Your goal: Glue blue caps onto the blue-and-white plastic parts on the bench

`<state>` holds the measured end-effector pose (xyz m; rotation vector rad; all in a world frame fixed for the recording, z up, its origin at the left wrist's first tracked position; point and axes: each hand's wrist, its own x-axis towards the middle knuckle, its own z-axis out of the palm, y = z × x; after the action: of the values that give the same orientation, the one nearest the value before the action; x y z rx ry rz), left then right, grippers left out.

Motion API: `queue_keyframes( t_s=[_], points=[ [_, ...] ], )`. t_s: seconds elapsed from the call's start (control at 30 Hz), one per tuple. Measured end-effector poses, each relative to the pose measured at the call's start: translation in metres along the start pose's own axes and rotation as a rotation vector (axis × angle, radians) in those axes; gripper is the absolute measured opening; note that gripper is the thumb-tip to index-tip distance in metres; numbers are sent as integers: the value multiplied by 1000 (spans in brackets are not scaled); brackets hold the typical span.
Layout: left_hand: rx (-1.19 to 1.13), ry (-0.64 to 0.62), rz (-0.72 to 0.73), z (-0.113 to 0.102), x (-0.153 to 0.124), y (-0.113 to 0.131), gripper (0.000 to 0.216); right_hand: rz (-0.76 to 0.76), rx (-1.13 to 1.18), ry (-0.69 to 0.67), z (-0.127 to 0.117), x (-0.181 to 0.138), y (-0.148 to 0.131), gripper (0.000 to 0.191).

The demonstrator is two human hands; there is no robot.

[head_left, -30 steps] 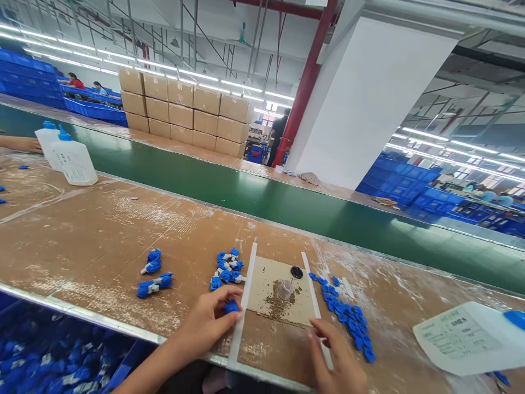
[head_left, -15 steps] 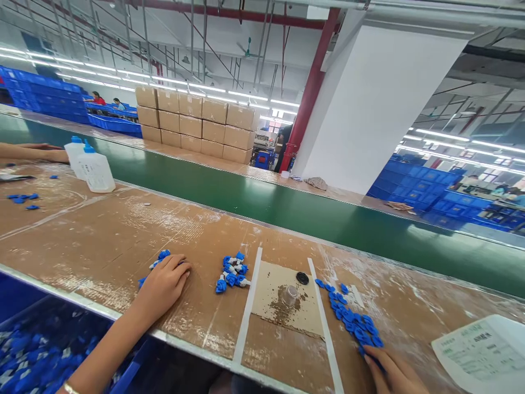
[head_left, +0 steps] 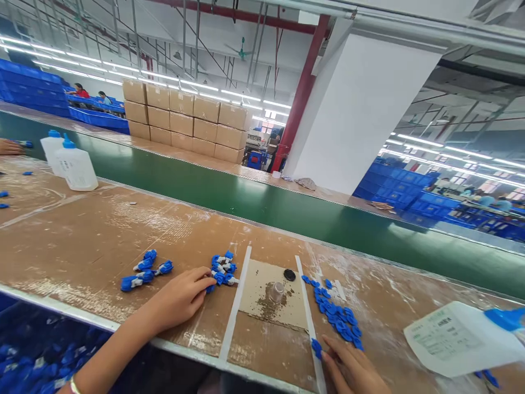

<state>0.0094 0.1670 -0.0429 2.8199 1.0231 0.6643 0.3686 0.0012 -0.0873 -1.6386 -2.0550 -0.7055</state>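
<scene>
My left hand point(head_left: 184, 298) reaches to a small pile of blue-and-white plastic pieces point(head_left: 223, 267), its thumb and fingers closing on one blue piece point(head_left: 210, 288) at the pile's near edge. Another few such pieces point(head_left: 143, 273) lie left of that hand. Between thumb and fingertips, my right hand point(head_left: 353, 364) pinches a small flat blue piece point(head_left: 316, 348) over the right tape strip. A cluster of similar flat blue pieces point(head_left: 334, 314) lies just beyond this hand. Between the hands, a small clear cup point(head_left: 276, 292) stands on a stained cardboard sheet point(head_left: 254, 298), with a black round cap point(head_left: 289, 274) behind it.
A white bottle with a blue cap point(head_left: 455, 336) lies at the right; two more bottles point(head_left: 76, 167) stand at the left. A green conveyor belt point(head_left: 197, 175) runs behind the table. A bin of blue pieces point(head_left: 36, 355) sits below the front edge. Another person's hand point(head_left: 10, 146) shows far left.
My left hand has moved right from the left group of pieces to the middle pile. My right hand has drawn a flat blue piece leftward from its cluster. The view has shifted slightly.
</scene>
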Motion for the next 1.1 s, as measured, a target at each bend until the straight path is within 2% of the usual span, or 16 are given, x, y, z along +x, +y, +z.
queue_keyframes(
  t_s=[0.07, 0.17, 0.3, 0.4, 0.47, 0.57, 0.67, 0.73, 0.93, 1.1],
  points=[
    [-31, -9, 16, -1, -1, -3, 36, 56, 58, -45, -6, 0, 4, 29],
    [-66, -37, 32, -3, -2, -5, 37, 58, 96, -113, -11, 3, 5, 26],
    [-67, -64, 19, -3, 1, -5, 24, -35, 165, -241, -13, 16, -5, 27],
    [-144, -26, -3, -2, 1, -1, 20, -104, 171, -282, -11, 23, -9, 34],
    [-297, 7, -58, -1, 1, 7, 19, -162, 138, -259, -10, 23, -8, 38],
    [-689, 15, -255, 3, 1, 23, 19, -232, 95, -211, -6, 20, -3, 37],
    [-1195, 11, -483, 13, 2, 40, 31, -223, 120, -135, -1, 17, -3, 27],
    [-1426, 19, -581, 20, 4, 48, 39, -181, 160, -67, 2, 19, -7, 23],
    [-1551, -40, -707, 29, 6, 53, 45, 122, 275, -3, 16, 53, -29, 35],
    [-1599, -44, -693, 28, 3, 53, 41, 79, 294, 3, 33, 88, -39, 39]
  ],
)
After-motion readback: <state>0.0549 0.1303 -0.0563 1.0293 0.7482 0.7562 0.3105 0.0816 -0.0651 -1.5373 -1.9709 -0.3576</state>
